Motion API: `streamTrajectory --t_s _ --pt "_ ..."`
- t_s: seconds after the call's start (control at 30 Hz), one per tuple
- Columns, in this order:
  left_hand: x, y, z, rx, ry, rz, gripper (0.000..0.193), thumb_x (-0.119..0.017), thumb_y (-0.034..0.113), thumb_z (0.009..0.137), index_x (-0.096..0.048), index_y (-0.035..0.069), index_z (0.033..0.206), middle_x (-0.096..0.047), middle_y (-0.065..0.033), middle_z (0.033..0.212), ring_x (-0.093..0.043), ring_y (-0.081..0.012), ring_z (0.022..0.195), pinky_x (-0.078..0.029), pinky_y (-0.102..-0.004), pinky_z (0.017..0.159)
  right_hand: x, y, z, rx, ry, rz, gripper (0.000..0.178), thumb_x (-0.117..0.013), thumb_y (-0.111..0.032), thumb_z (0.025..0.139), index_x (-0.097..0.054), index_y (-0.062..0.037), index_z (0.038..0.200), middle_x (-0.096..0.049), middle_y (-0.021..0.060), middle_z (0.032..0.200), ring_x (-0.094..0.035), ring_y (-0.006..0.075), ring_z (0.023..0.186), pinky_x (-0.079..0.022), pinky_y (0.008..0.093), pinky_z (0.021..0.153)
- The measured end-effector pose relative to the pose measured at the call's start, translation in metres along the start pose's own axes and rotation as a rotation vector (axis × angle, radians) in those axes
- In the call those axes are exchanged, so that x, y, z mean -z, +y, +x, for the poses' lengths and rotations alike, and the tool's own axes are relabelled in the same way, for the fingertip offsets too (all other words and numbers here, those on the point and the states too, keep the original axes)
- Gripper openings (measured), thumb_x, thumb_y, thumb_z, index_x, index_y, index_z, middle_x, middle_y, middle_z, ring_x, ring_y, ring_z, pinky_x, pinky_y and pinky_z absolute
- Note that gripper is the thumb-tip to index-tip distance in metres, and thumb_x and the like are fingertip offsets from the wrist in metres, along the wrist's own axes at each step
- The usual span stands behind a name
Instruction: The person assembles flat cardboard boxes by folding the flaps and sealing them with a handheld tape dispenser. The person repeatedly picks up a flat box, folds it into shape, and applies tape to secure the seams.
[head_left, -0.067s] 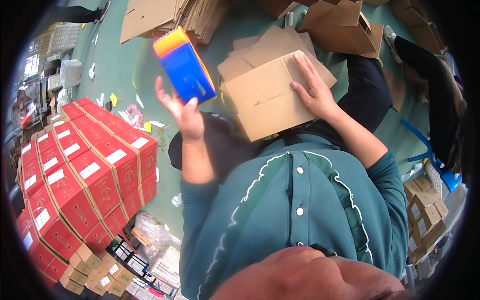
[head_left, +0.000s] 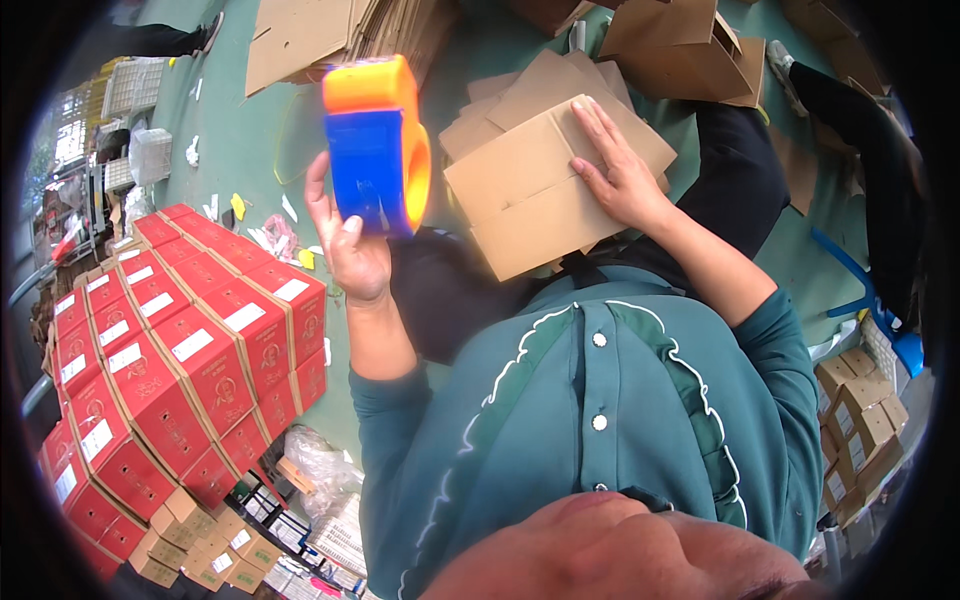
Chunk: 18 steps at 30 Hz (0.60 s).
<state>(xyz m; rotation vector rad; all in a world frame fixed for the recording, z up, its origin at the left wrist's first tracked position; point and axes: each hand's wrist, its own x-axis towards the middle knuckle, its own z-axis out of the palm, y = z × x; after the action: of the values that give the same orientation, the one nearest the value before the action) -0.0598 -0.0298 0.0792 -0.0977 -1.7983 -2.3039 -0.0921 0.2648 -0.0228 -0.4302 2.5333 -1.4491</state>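
In the head view, the person's left hand (head_left: 357,262) grips the lower end of a blue-and-orange tape dispenser (head_left: 362,165), raised left of a brown carton (head_left: 520,205). The right hand (head_left: 622,185) grasps nothing, its fingers extended across the carton's top. Flat cardboard sheets (head_left: 545,92) lie just beyond the carton; stacked red boxes (head_left: 185,345) stand at left.

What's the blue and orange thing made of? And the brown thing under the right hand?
The blue and orange thing looks like hard, smooth plastic: bright, even colour, faint shine, though blur leaves that unsure. The brown thing is probably dull cardboard: plain tan, with a crease across it.
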Motion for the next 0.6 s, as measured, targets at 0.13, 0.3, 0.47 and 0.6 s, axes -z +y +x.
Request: streamTrajectory --t_s 0.13,0.3,0.47,0.6 --pt "0.001 -0.008 -0.012 0.169 -0.079 0.267 0.056 -0.045 0.044 0.104 -0.049 -0.005 0.13 -0.061 -0.0135 0.12 -0.061 -0.0209 0.108 -0.05 -0.0338 0.096 -0.02 0.003 0.018 0.109 -0.055 -0.057 0.068 -0.057 -0.019 0.096 -0.024 -0.0155 0.155 -0.023 0.0174 0.16 -0.033 0.039 0.141 -0.036 0.044 0.112" --pt "-0.021 -0.013 -0.023 0.228 -0.024 0.172 0.044 -0.053 0.034 0.102 -0.059 -0.007 0.116 -0.066 -0.0088 0.102 -0.061 -0.0132 0.089 -0.049 -0.0258 0.083 -0.034 0.004 0.03 0.149 -0.094 -0.013 0.069 -0.056 -0.018 0.095 -0.022 -0.0113 0.155 -0.024 0.0186 0.159 -0.034 0.039 0.14 -0.033 0.0436 0.115" --pt "-0.015 -0.014 -0.034 0.256 -0.135 0.192 0.039 -0.053 0.031 0.101 -0.063 -0.006 0.11 -0.067 -0.0072 0.093 -0.06 -0.0112 0.081 -0.049 -0.0242 0.075 -0.026 0.014 0.031 0.135 -0.146 0.053 0.063 -0.049 -0.018 0.1 -0.02 -0.0149 0.156 -0.018 0.0145 0.162 -0.025 0.0348 0.146 -0.026 0.0426 0.118" --pt "-0.006 -0.038 -0.042 0.285 -0.13 0.39 0.033 -0.056 0.026 0.1 -0.065 -0.004 0.109 -0.065 -0.0017 0.091 -0.055 -0.0063 0.079 -0.045 -0.0214 0.072 -0.033 0.03 0.031 0.2 -0.189 0.176 0.057 -0.043 -0.02 0.103 -0.023 -0.0167 0.156 -0.015 0.0141 0.163 -0.019 0.0332 0.149 -0.019 0.0424 0.12"
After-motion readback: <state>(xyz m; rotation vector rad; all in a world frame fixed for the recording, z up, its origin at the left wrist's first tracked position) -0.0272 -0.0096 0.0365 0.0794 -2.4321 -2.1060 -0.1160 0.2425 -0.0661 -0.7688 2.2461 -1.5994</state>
